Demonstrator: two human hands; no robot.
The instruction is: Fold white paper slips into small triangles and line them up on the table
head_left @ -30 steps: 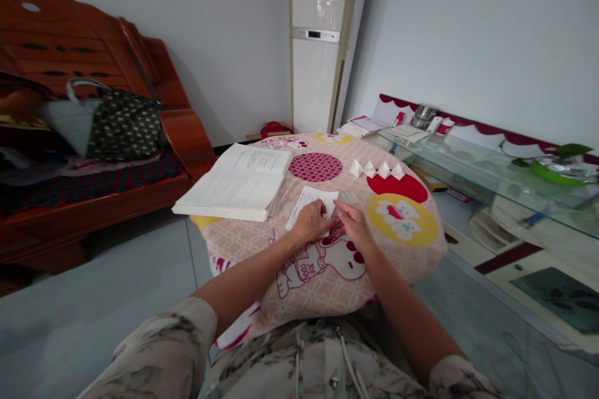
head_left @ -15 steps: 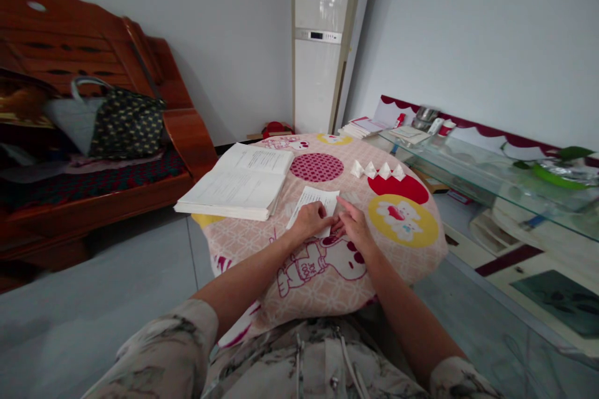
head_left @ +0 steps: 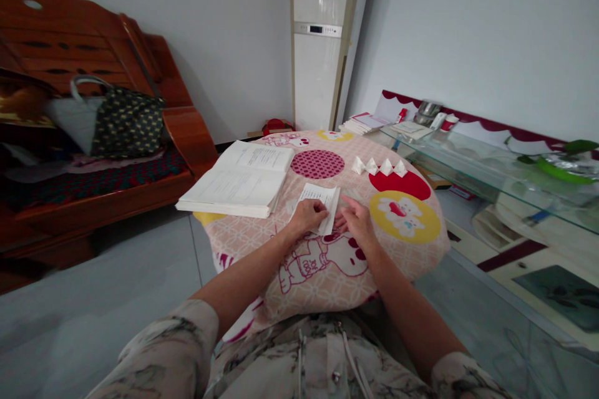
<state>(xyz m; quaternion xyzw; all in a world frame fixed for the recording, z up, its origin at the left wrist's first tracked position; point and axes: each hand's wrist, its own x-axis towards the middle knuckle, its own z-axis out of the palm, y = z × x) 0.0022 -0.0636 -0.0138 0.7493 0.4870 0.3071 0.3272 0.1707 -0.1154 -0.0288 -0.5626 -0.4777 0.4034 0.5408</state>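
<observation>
A printed sheet of paper, with a fold line running down its right part, lies on the cloth-covered table in front of me. My left hand rests on it, its fingers curled together and closed on the paper near the fold. Just off the paper's right edge is my right hand, open, its fingers apart and nothing held in it. To the left lies a thick open book with printed pages. Beyond my right hand stand several small folded white paper shapes in a row.
The round table wears a patterned tablecloth. A glass-topped cabinet on the right bears cups, papers and a green dish. A wooden bench with bags stands left, and a tall white air conditioner behind.
My right hand has drawn away to the right from the paper, and its fingers have spread. My left hand has shifted slightly and stays on the paper; the fold line shows more clearly.
</observation>
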